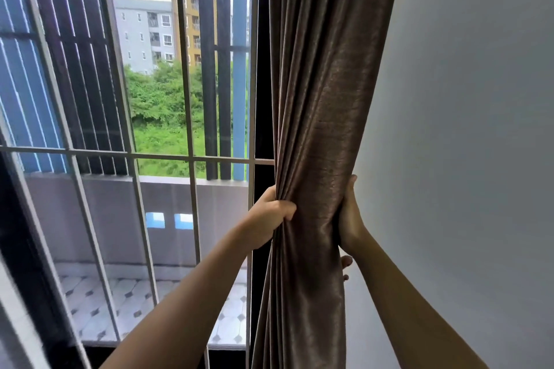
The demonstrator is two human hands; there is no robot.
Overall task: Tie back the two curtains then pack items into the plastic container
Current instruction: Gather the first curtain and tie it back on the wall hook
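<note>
Curtain [317, 135] gathering is our step: left hand [269, 219] clenched on its folds, right hand [349, 219] cupping its far edge. Next we need a tie; none shows.

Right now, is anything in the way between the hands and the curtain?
No, nothing visible. The left hand already grips the window-side edge of the brown curtain, and the right hand presses its wall-side edge, bunching the folds between them.
</note>
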